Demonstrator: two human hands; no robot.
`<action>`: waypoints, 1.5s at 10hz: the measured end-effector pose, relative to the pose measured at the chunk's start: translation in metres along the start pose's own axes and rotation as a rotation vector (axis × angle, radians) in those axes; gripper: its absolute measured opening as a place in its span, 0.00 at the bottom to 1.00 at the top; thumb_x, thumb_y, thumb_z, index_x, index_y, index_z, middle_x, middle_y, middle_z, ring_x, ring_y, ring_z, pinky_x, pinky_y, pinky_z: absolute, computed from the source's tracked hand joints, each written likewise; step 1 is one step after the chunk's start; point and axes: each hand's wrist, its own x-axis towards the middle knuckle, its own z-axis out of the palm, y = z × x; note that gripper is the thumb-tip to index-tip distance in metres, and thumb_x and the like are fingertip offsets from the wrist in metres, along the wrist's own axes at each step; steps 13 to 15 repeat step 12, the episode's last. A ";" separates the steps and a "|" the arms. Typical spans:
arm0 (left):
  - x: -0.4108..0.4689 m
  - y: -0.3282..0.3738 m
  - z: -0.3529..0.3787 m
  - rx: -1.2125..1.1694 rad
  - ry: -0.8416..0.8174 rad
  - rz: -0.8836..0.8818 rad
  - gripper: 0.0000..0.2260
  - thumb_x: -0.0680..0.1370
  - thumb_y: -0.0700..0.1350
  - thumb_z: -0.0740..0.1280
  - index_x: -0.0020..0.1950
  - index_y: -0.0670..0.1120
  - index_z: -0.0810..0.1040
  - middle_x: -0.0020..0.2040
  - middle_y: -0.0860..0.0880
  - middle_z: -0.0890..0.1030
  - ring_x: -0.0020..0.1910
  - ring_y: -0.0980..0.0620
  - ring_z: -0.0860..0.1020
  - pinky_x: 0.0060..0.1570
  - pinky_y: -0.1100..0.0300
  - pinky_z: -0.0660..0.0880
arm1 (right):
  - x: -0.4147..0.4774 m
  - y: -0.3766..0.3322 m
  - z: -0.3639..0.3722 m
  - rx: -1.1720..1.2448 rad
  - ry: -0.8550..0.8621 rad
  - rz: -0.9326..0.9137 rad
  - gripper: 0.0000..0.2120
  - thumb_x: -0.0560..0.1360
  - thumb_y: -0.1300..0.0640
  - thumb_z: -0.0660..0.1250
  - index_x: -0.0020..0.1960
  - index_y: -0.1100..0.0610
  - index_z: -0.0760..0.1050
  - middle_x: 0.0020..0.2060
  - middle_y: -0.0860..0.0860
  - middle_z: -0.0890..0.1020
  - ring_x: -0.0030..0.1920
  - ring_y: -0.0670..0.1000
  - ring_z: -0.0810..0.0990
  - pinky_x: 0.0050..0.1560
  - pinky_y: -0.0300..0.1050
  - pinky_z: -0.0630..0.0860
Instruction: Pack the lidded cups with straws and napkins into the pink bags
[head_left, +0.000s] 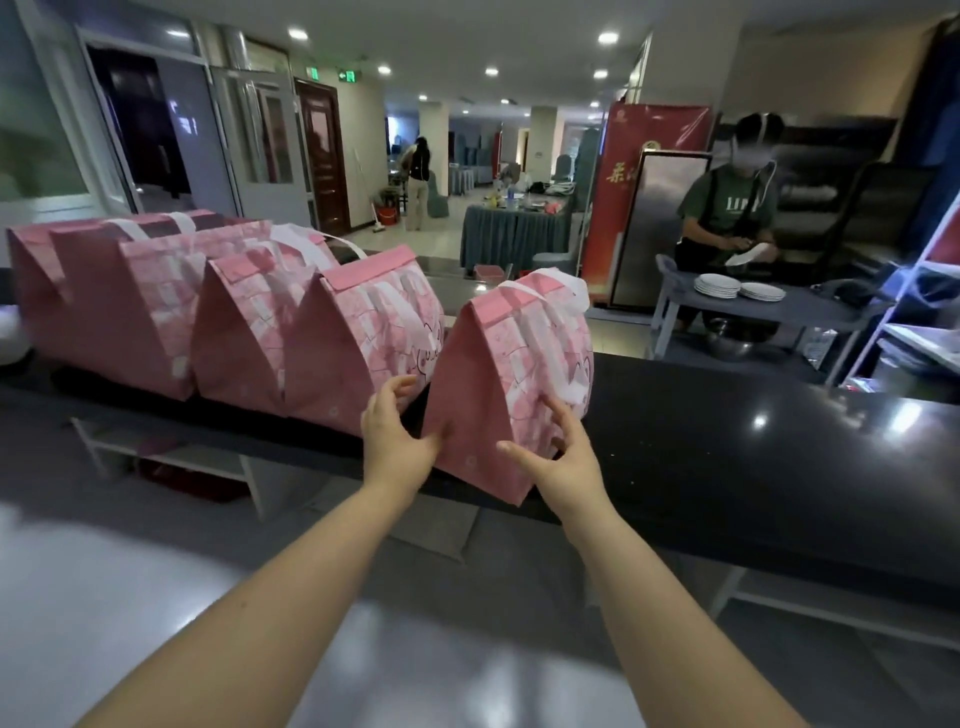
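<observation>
Both hands are on the closed pink bag (511, 374) sitting right at the near edge of the black counter (753, 441). Left hand (397, 434) loosely cups its left side, right hand (558, 457) presses spread fingers against the front. Four more pink bags (218, 317) line up leftward along that edge.

Pink bags (498, 374): matt, cloth-like fabric, white woven handles. Counter (753, 441): glossy black, polished stone look, reflecting ceiling lights.

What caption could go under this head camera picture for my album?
Two hands, left hand and right hand, steady the nearest closed pink bag on a black counter.
</observation>
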 end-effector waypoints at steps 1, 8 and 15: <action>0.011 0.000 0.003 -0.085 -0.145 -0.101 0.16 0.68 0.45 0.79 0.48 0.60 0.77 0.45 0.56 0.82 0.47 0.53 0.81 0.42 0.67 0.76 | 0.006 0.001 0.018 -0.207 0.058 -0.009 0.44 0.65 0.50 0.79 0.74 0.40 0.60 0.71 0.47 0.63 0.70 0.52 0.61 0.69 0.55 0.65; 0.075 -0.060 -0.042 0.462 0.086 0.038 0.08 0.70 0.51 0.75 0.38 0.50 0.80 0.34 0.53 0.79 0.42 0.45 0.75 0.49 0.51 0.64 | 0.077 0.002 0.116 -0.133 -0.042 -0.025 0.37 0.70 0.66 0.65 0.64 0.27 0.66 0.64 0.41 0.72 0.55 0.46 0.80 0.49 0.45 0.82; 0.096 -0.010 -0.059 0.145 0.099 0.176 0.10 0.71 0.50 0.75 0.49 0.51 0.80 0.43 0.55 0.82 0.45 0.50 0.80 0.54 0.49 0.71 | 0.068 -0.042 0.103 -0.321 0.027 -0.165 0.26 0.71 0.60 0.74 0.67 0.50 0.72 0.60 0.47 0.76 0.55 0.48 0.77 0.54 0.46 0.78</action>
